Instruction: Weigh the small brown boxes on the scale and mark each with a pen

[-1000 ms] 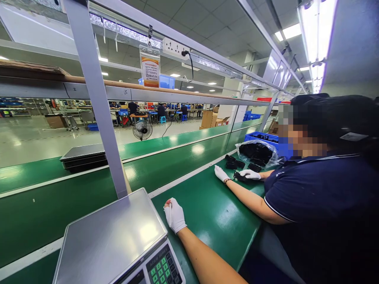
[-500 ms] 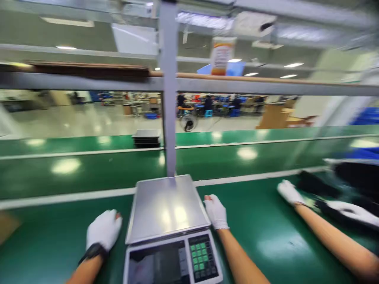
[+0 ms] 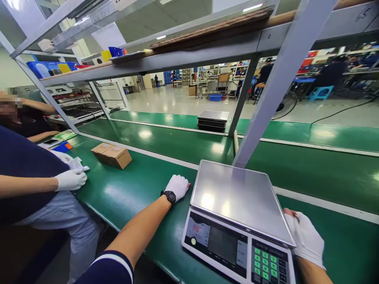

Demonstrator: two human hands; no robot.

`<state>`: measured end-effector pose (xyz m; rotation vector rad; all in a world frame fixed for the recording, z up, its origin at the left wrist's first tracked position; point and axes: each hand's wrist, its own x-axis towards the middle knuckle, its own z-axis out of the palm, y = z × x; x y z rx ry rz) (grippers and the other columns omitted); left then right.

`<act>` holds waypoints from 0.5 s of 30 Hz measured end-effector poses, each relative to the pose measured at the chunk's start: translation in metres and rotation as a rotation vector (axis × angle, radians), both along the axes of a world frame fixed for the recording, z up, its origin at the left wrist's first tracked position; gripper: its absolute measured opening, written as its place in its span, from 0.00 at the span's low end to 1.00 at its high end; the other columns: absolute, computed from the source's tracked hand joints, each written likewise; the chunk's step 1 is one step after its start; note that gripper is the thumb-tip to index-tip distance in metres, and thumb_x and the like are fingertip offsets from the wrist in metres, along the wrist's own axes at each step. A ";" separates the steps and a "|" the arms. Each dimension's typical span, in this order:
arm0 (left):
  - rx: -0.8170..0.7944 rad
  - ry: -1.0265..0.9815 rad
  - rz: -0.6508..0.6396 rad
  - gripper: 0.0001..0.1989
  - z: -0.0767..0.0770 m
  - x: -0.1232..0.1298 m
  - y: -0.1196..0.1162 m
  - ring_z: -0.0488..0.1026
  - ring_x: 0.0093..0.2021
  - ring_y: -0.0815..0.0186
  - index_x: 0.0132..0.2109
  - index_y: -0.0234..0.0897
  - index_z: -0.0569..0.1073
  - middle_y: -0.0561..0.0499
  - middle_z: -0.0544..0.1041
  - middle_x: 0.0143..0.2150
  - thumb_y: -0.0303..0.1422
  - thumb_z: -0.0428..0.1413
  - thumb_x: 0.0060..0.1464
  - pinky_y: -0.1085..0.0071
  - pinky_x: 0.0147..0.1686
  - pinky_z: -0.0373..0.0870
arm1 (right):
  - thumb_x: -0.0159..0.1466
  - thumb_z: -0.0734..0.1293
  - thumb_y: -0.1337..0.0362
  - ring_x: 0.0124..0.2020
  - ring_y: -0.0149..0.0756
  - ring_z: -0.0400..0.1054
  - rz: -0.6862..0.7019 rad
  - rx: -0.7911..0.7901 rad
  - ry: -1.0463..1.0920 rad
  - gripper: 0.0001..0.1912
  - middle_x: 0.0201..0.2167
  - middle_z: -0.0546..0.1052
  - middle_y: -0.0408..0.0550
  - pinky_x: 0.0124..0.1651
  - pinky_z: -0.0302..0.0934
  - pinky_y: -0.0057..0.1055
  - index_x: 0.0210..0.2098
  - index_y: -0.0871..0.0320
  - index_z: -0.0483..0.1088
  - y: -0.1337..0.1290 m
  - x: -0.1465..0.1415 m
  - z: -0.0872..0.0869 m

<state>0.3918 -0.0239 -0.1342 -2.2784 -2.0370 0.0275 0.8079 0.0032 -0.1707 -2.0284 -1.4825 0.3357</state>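
Note:
A digital weighing scale (image 3: 237,197) with a bare steel pan and green number keys stands on the green worktop. My left hand (image 3: 177,187), in a white glove with a black watch at the wrist, rests curled on the worktop just left of the pan; nothing shows in it. Close against the right edge of the scale is my right hand (image 3: 308,238), also white-gloved, its fingers curled and a bare fingertip and thumb showing. Whether it touches the scale I cannot tell.
Two small brown cartons (image 3: 111,155) sit on the worktop to the left. Beyond them a co-worker's gloved hands (image 3: 71,179) hold white paper. A grey metal post (image 3: 266,102) rises right behind the scale, under an overhead shelf. Flat trays (image 3: 213,120) are stacked across the line.
My view has swung left, so the scale sits further right and the cartons and left co-worker appear. The other person's arm on the right is out of view. Both hands stay beside the scale.

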 end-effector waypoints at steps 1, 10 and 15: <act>0.002 -0.003 0.001 0.19 -0.001 0.000 0.001 0.69 0.41 0.55 0.38 0.30 0.72 0.42 0.71 0.36 0.38 0.42 0.66 0.59 0.44 0.62 | 0.58 0.52 0.44 0.29 0.47 0.66 -0.005 -0.021 0.005 0.19 0.31 0.74 0.55 0.34 0.58 0.39 0.30 0.50 0.62 -0.001 -0.002 0.003; 0.057 -0.069 0.178 0.21 -0.015 -0.006 0.003 0.70 0.41 0.54 0.37 0.34 0.73 0.42 0.73 0.36 0.41 0.41 0.66 0.61 0.42 0.62 | 0.57 0.52 0.43 0.31 0.48 0.66 -0.021 -0.100 0.069 0.21 0.32 0.74 0.55 0.37 0.59 0.40 0.32 0.52 0.63 -0.005 -0.010 0.020; 0.105 -0.134 0.387 0.22 -0.025 -0.017 0.005 0.72 0.37 0.58 0.36 0.35 0.72 0.44 0.74 0.35 0.39 0.38 0.66 0.66 0.37 0.63 | 0.56 0.53 0.44 0.33 0.48 0.68 -0.005 -0.072 0.111 0.22 0.33 0.75 0.53 0.37 0.60 0.39 0.33 0.53 0.66 -0.001 -0.004 0.018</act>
